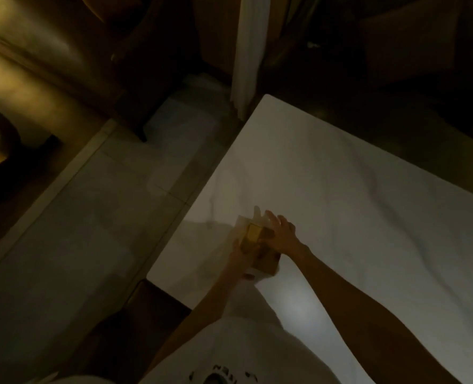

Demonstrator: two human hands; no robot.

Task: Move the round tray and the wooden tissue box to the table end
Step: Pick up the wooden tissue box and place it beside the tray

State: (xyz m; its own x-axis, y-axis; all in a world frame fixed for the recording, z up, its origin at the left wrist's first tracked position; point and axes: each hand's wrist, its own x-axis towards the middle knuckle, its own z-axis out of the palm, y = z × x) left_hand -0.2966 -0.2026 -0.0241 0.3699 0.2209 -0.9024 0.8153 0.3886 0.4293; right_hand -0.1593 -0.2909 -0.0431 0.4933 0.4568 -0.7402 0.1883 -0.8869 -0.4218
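Person wears a white short-sleeved T-shirt [229,353]; dark printed lettering and a round dark graphic sit on its chest, too blurred and cropped to read. Both forearms bare, no sleeves reaching them. Left hand [239,254] and right hand [281,234] bare: no gloves, rings or watch discernible in dim light.

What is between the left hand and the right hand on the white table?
In the head view, the wooden tissue box lies between the left hand and the right hand; both hands touch its sides.
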